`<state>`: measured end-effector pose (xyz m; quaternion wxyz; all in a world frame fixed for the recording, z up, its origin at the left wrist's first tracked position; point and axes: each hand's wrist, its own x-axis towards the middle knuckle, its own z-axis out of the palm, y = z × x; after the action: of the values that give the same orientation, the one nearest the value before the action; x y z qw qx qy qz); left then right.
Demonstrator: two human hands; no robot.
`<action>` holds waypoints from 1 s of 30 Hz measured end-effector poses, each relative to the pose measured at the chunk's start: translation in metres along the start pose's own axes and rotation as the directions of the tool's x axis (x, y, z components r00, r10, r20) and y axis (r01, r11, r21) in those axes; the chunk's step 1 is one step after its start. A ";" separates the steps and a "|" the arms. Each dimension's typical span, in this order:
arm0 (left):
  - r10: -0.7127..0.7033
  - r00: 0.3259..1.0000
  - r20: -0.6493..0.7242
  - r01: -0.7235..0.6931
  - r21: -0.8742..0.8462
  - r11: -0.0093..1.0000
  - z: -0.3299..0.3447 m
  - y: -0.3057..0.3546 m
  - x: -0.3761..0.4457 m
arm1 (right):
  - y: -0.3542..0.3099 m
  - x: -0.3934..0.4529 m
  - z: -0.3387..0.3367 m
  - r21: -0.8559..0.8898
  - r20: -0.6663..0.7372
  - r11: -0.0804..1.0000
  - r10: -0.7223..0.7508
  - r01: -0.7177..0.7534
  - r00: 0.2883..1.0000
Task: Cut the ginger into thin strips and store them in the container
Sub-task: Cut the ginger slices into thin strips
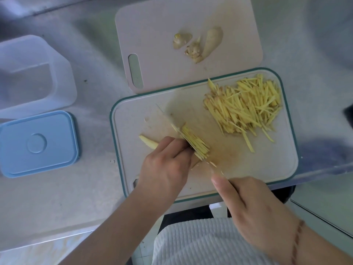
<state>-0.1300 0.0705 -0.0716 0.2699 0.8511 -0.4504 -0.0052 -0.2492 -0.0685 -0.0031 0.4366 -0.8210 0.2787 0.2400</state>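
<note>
Slicing strips: my left hand [168,165] curls onto the ginger [193,144], right hand [254,205] grips the blurred knife [172,121]; next, another thin cut

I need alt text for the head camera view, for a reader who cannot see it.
A person's left hand holds ginger slices on a green-rimmed cutting board while the right hand cuts them with a motion-blurred knife. A pile of ginger strips lies beside. An open clear container and blue lid wait left.
</note>
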 end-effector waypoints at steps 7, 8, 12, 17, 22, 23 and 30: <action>0.016 1.000 -0.026 -0.015 0.011 1.000 0.001 0.001 -0.001 | -0.013 0.022 0.009 0.034 0.008 0.999 -0.023 0.023 1.000; 0.016 1.000 -0.026 -0.015 0.010 1.000 0.002 0.000 -0.001 | -0.015 0.027 0.008 0.050 -0.002 0.998 -0.039 0.039 0.999; 0.008 1.000 -0.021 -0.008 -0.001 1.000 0.002 -0.002 -0.002 | -0.001 0.007 0.004 0.012 -0.004 0.999 -0.038 0.038 0.999; 0.020 1.000 -0.023 -0.020 0.019 1.000 0.004 -0.002 -0.003 | -0.005 0.009 0.007 0.003 0.027 1.000 0.001 -0.001 1.000; 0.025 0.999 -0.037 -0.024 0.035 0.999 0.004 -0.003 -0.004 | -0.018 0.026 0.000 0.087 0.016 0.995 -0.054 0.052 0.998; 0.026 0.999 -0.042 -0.024 0.040 0.999 0.004 -0.003 -0.003 | -0.012 0.018 0.000 0.070 0.016 0.997 -0.046 0.045 0.999; 0.059 0.996 -0.066 -0.051 0.114 0.992 0.002 0.001 -0.001 | -0.003 0.011 0.008 0.011 0.038 1.000 -0.019 0.018 0.999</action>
<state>-0.1318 0.0703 -0.0735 0.2371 0.8518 -0.4637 0.0569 -0.2404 -0.0630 -0.0123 0.4484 -0.8166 0.2640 0.2500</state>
